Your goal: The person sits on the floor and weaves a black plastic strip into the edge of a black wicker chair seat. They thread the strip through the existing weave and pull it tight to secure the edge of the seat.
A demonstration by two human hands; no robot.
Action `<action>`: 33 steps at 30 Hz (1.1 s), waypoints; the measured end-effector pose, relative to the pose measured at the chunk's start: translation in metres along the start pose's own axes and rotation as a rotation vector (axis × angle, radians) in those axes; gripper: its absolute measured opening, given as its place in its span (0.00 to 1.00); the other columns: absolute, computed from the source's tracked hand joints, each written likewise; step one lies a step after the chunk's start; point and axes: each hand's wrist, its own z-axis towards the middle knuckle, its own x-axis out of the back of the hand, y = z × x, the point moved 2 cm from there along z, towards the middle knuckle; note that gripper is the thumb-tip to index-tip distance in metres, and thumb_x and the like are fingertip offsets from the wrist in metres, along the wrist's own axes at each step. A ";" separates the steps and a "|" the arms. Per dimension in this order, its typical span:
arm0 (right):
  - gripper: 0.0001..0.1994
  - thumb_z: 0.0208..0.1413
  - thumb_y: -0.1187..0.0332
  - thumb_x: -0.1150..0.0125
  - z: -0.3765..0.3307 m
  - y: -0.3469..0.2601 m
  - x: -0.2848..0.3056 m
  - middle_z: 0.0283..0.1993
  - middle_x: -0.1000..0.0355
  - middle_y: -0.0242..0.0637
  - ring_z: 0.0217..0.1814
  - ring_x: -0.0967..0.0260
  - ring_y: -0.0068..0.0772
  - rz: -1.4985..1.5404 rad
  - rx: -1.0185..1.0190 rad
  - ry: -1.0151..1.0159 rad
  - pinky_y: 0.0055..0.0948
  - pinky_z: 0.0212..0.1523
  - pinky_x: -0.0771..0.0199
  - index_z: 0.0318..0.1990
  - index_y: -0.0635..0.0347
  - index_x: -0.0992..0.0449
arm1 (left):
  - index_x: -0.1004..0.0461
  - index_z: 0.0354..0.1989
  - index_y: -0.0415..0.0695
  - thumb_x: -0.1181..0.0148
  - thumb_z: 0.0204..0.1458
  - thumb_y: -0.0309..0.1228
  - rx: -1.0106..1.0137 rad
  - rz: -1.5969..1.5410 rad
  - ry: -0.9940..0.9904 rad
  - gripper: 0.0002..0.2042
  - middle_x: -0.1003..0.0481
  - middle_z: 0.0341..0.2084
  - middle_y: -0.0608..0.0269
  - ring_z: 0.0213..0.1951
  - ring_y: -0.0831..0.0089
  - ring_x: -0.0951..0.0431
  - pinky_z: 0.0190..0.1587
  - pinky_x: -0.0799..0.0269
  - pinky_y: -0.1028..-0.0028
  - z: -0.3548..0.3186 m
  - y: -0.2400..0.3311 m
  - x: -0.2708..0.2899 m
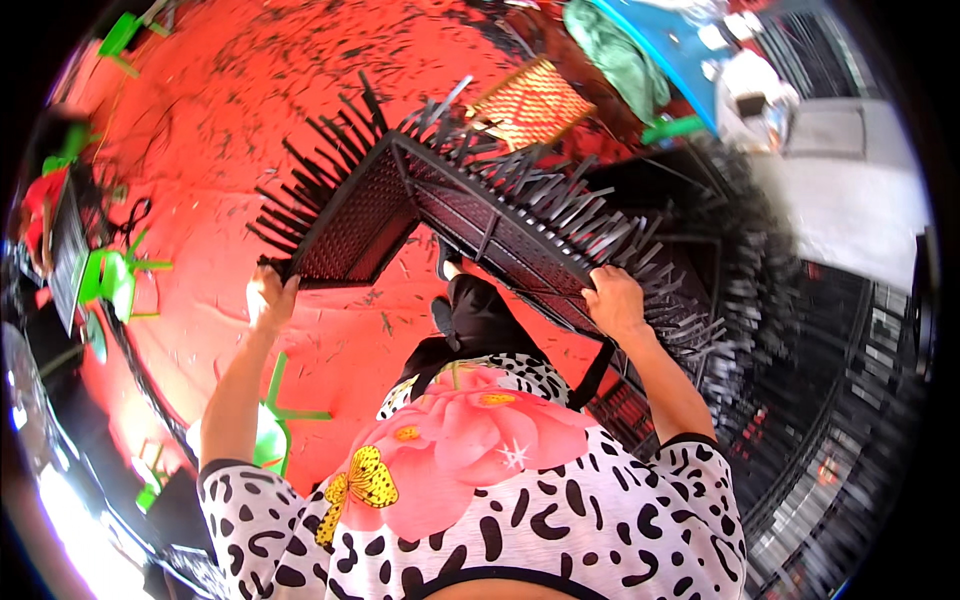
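Note:
Between my hands is a large black woven wicker frame [490,212], bent at an angle like furniture panels joined at a corner. Loose flat black strip ends bristle from its far edges. My left hand [268,296] closes around the near corner of its shorter left panel. Further right, my right hand [613,303] grips the top rim of the longer panel, fingers wrapped over the edge. The frame is held above the red floor [200,130], tilted so that its inner weave and cross bars show. Part of its lower right side is hidden by my arm.
Piled black woven frames [790,360] crowd the right side. Ahead lies a tan woven panel [530,103] near a blue table [665,50] with green cloth [620,65]. Green chairs [118,275] stand left, with a person in red [45,210] beyond. Black scraps litter the floor.

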 end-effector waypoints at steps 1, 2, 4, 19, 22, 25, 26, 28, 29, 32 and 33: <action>0.11 0.43 0.66 0.36 0.019 -0.003 0.004 0.34 0.30 0.43 0.39 0.32 0.46 0.008 0.023 0.017 0.41 0.40 0.30 0.30 0.62 0.30 | 0.41 0.17 0.40 0.32 0.36 0.27 0.072 0.011 -0.027 0.18 0.41 0.13 0.55 0.19 0.54 0.38 0.22 0.43 0.60 0.013 -0.004 0.006; 0.11 0.43 0.66 0.36 0.037 -0.007 0.007 0.33 0.30 0.43 0.39 0.32 0.46 0.012 0.046 0.010 0.41 0.40 0.31 0.30 0.61 0.30 | 0.41 0.16 0.41 0.33 0.36 0.27 0.144 0.019 -0.053 0.17 0.40 0.13 0.55 0.20 0.52 0.37 0.23 0.42 0.58 0.023 -0.008 0.012; 0.11 0.43 0.66 0.36 0.064 -0.009 0.007 0.33 0.30 0.42 0.39 0.32 0.46 0.035 0.092 -0.013 0.41 0.39 0.31 0.30 0.61 0.30 | 0.40 0.16 0.40 0.33 0.36 0.28 0.213 0.047 -0.086 0.16 0.38 0.14 0.52 0.21 0.51 0.35 0.24 0.40 0.57 0.025 -0.007 0.022; 0.10 0.43 0.69 0.36 0.429 -0.184 0.084 0.33 0.31 0.47 0.39 0.33 0.51 -0.043 0.500 0.040 0.44 0.41 0.32 0.30 0.64 0.30 | 0.38 0.19 0.38 0.33 0.36 0.30 0.709 0.167 0.137 0.16 0.35 0.19 0.52 0.25 0.50 0.32 0.27 0.36 0.59 0.128 -0.191 0.065; 0.10 0.44 0.69 0.37 0.491 -0.225 0.088 0.32 0.31 0.47 0.40 0.33 0.51 -0.089 0.576 0.032 0.43 0.41 0.32 0.31 0.64 0.30 | 0.38 0.20 0.38 0.33 0.37 0.30 0.841 0.107 0.129 0.16 0.34 0.20 0.52 0.25 0.50 0.31 0.27 0.36 0.60 0.145 -0.226 0.074; 0.10 0.45 0.68 0.37 0.543 -0.243 0.087 0.33 0.31 0.46 0.40 0.33 0.50 -0.130 0.624 -0.022 0.43 0.40 0.31 0.32 0.64 0.30 | 0.38 0.20 0.37 0.32 0.37 0.31 0.900 0.132 0.140 0.17 0.34 0.19 0.51 0.26 0.50 0.30 0.28 0.35 0.60 0.158 -0.235 0.073; 0.10 0.45 0.68 0.38 0.562 -0.251 0.087 0.33 0.31 0.46 0.39 0.32 0.50 -0.139 0.642 -0.022 0.43 0.40 0.31 0.32 0.64 0.30 | 0.38 0.19 0.38 0.32 0.37 0.31 0.911 0.133 0.142 0.17 0.34 0.19 0.51 0.26 0.50 0.30 0.28 0.35 0.59 0.162 -0.240 0.070; 0.10 0.46 0.68 0.38 0.587 -0.260 0.081 0.33 0.31 0.45 0.39 0.32 0.49 -0.162 0.675 -0.051 0.42 0.40 0.31 0.32 0.64 0.30 | 0.39 0.17 0.38 0.31 0.36 0.31 0.994 0.149 0.113 0.19 0.34 0.19 0.51 0.26 0.50 0.30 0.29 0.35 0.59 0.154 -0.252 0.058; 0.10 0.46 0.68 0.38 0.597 -0.263 0.080 0.33 0.31 0.45 0.40 0.32 0.49 -0.169 0.694 -0.063 0.42 0.40 0.30 0.32 0.64 0.30 | 0.40 0.17 0.38 0.31 0.36 0.31 1.009 0.152 0.105 0.19 0.34 0.19 0.50 0.26 0.50 0.30 0.29 0.35 0.59 0.150 -0.254 0.052; 0.09 0.46 0.68 0.38 0.635 -0.280 0.079 0.34 0.30 0.46 0.40 0.32 0.48 -0.212 0.760 -0.088 0.41 0.40 0.30 0.32 0.63 0.30 | 0.39 0.16 0.37 0.30 0.36 0.33 1.118 0.171 0.078 0.20 0.33 0.19 0.49 0.26 0.49 0.31 0.30 0.35 0.58 0.153 -0.251 0.049; 0.09 0.46 0.68 0.38 0.649 -0.286 0.082 0.34 0.30 0.46 0.40 0.31 0.48 -0.210 0.791 -0.080 0.41 0.40 0.29 0.32 0.63 0.29 | 0.39 0.16 0.37 0.30 0.36 0.33 1.154 0.185 0.078 0.20 0.33 0.19 0.49 0.26 0.48 0.31 0.30 0.35 0.58 0.155 -0.250 0.047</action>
